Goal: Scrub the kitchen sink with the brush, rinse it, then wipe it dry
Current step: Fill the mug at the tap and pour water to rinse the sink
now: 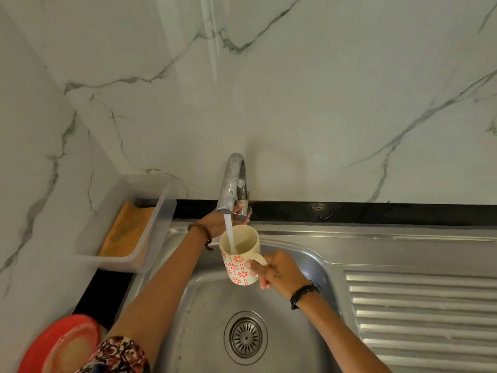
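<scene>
Both forearms cross the steel sink (304,238), and a floral mug (239,261) held under the running faucet (231,184) blocks the back of the basin. The floor around the drain (246,337) lies open between the arms. The ribbed drainboard (422,316) at right is unobstructed. A clear plastic tub (158,224) and a red plate (61,343) crowd the left counter (107,289).

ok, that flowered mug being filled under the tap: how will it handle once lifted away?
The mug is probably getting heavier: the water stream runs into it. It looks like rigid ceramic, so likely breakable against the steel sink. Its outside may be wet; the right hand grips it at the handle, which should limit slipping.
</scene>
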The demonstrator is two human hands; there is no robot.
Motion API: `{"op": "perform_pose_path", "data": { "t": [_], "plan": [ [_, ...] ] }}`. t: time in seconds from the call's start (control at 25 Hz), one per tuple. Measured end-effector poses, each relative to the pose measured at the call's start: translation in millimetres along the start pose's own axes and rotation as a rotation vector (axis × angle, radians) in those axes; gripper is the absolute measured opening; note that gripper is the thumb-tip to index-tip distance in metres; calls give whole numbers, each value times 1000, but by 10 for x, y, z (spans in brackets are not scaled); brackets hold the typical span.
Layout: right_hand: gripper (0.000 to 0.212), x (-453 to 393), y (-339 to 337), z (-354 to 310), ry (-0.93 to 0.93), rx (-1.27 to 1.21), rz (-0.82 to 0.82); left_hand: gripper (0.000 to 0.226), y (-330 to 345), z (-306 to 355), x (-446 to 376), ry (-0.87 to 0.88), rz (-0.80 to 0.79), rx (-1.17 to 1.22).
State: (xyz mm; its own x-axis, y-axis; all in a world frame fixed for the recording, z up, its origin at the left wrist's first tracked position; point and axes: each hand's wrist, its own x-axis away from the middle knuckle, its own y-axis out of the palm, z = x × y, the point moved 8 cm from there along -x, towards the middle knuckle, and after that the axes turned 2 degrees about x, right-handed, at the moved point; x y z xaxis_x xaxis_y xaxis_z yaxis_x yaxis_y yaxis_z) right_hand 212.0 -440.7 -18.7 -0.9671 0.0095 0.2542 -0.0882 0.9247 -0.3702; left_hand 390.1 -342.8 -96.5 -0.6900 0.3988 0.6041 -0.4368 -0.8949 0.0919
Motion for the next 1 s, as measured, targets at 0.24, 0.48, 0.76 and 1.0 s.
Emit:
{"op": "perform_pose_path", "data": {
  "t": [0.24,0.48,0.76,1.0],
  "plan": [
    [39,25,62,90,-25,0,11,69,184,-82,78,-11,-214,523],
    [43,28,74,127,-30,-48,20,51,259,-208,-28,-63,-224,742],
    [45,3,81,161,-30,-38,26,72,348,-202,-15,-59,-411,763],
    [46,-5,101,189,-8,-37,18,50,437,-165,71,-129,-486,803]
  ]
}}
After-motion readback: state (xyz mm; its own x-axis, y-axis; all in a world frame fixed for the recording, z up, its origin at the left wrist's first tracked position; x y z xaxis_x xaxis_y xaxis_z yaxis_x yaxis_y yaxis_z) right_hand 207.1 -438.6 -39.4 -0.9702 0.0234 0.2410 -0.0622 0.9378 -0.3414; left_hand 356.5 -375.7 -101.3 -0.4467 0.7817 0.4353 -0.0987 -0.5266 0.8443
